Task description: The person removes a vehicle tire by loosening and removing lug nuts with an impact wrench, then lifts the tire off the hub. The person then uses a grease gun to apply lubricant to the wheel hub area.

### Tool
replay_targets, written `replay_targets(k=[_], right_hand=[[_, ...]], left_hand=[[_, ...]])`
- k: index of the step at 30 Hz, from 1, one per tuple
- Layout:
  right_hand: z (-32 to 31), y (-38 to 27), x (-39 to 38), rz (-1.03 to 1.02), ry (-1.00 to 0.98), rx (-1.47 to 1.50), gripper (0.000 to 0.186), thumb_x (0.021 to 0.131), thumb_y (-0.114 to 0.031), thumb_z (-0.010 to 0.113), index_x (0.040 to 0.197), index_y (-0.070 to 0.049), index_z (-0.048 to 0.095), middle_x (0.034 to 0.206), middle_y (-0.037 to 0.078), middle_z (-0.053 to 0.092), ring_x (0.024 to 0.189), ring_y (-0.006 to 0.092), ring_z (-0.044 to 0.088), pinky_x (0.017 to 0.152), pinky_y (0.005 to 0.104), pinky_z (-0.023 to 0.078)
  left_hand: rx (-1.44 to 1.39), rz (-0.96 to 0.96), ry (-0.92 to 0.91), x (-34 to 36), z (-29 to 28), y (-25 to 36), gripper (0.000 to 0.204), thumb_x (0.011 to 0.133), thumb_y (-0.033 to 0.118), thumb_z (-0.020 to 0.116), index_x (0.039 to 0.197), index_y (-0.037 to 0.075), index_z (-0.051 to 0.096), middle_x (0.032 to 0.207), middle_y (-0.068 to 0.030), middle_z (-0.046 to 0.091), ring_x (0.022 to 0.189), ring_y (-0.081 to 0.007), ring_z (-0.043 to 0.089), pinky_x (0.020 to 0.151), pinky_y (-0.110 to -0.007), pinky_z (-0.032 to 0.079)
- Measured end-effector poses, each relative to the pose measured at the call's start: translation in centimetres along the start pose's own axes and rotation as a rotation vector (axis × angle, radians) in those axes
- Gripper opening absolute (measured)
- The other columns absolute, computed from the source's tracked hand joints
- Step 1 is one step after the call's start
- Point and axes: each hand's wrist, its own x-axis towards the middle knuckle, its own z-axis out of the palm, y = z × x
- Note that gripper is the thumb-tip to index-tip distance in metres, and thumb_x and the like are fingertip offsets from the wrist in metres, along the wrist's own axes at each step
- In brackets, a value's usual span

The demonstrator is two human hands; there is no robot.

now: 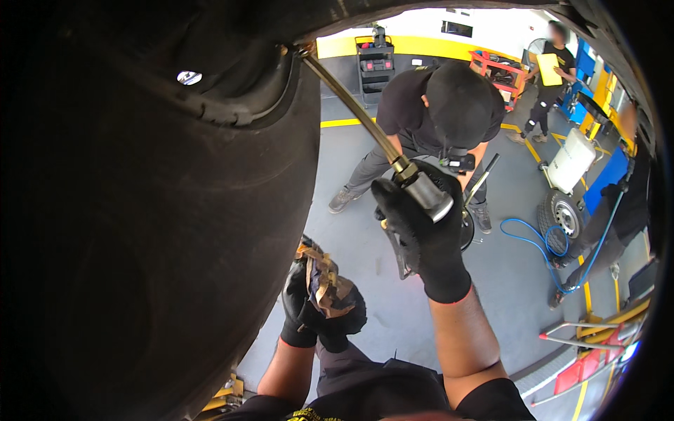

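Observation:
My right hand [425, 235], in a black glove, is closed around what looks like a grease gun [430, 196]. It has a silver cylinder, a brass-coloured nut and a long thin metal tube [354, 109]. The tube slants up to the left, its tip at the dark underside of a vehicle by a joint [303, 50]; whether it is seated there I cannot tell. Below the fist a dark lever-like part shows. Lower down, my gloved left hand [298, 309] grips a crumpled, stained brown rag [328, 284], beside a big dark curved surface [232, 210].
A person in a dark cap [460, 98] bends just beyond my right hand. Another person [551, 77] stands far right with a yellow sheet. A wheel [562, 214], a blue hose [523, 231], a white tank [572, 161] and a red cart [495, 70] stand around the right side.

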Motion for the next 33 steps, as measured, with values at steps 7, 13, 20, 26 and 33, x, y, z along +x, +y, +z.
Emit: replay_targets(k=[7, 13, 20, 26, 33], right_hand=[[-0.3, 0.0, 0.1, -0.26, -0.051, -0.247, 0.019, 0.09, -0.006, 0.077, 0.084, -0.005, 0.059, 0.065, -0.003, 0.061, 0.052, 0.0033, 0.054, 0.047, 0.0222, 0.04], [-1.9, 0.6, 0.6, -0.35, -0.091, -0.471, 0.013, 0.089, -0.005, 0.077, 0.098, -0.003, 0.068, 0.084, 0.005, 0.063, 0.066, 0.0109, 0.062, 0.056, 0.0263, 0.046], [-3.1, 2.2, 0.3, -0.966, -0.054, -1.172, 0.04, 0.081, 0.001, 0.078, 0.12, -0.009, 0.073, 0.113, 0.014, 0.062, 0.099, 0.0272, 0.065, 0.079, 0.037, 0.054], [-3.2, 1.8, -0.1, -0.682, -0.184, -0.922, 0.038, 0.083, 0.001, 0.075, 0.12, -0.008, 0.073, 0.11, 0.012, 0.064, 0.101, 0.0277, 0.066, 0.083, 0.0383, 0.055], [-2.2, 1.1, -0.4, -0.865, -0.066, -1.034, 0.037, 0.083, 0.003, 0.074, 0.119, -0.005, 0.073, 0.107, 0.012, 0.064, 0.093, 0.0255, 0.067, 0.079, 0.0372, 0.055]], left_hand=[[0.005, -0.003, 0.066, 0.3, -1.3, -0.1, 0.034, 0.102, 0.02, 0.053, 0.131, 0.002, 0.058, 0.11, -0.0157, 0.068, 0.099, -0.0301, 0.068, 0.089, -0.043, 0.058], [-0.016, -0.057, -0.054, -0.2, -1.4, 0.1, 0.031, 0.104, 0.018, 0.054, 0.129, 0.001, 0.06, 0.112, -0.0132, 0.069, 0.097, -0.0254, 0.07, 0.088, -0.039, 0.059], [0.415, 0.082, 0.051, -1.0, -0.4, 0.0, 0.03, 0.104, 0.017, 0.059, 0.129, -0.001, 0.061, 0.113, -0.0103, 0.069, 0.1, -0.0218, 0.069, 0.09, -0.036, 0.058], [0.157, -0.046, -0.009, 0.1, -1.9, 0.3, 0.03, 0.106, 0.021, 0.056, 0.126, 0.0, 0.061, 0.111, -0.0091, 0.069, 0.099, -0.0211, 0.069, 0.089, -0.035, 0.057], [0.058, -0.072, 0.003, 0.1, -0.4, 1.0, 0.028, 0.107, 0.019, 0.053, 0.127, 0.0, 0.059, 0.109, -0.0112, 0.069, 0.1, -0.0237, 0.069, 0.089, -0.038, 0.058]])
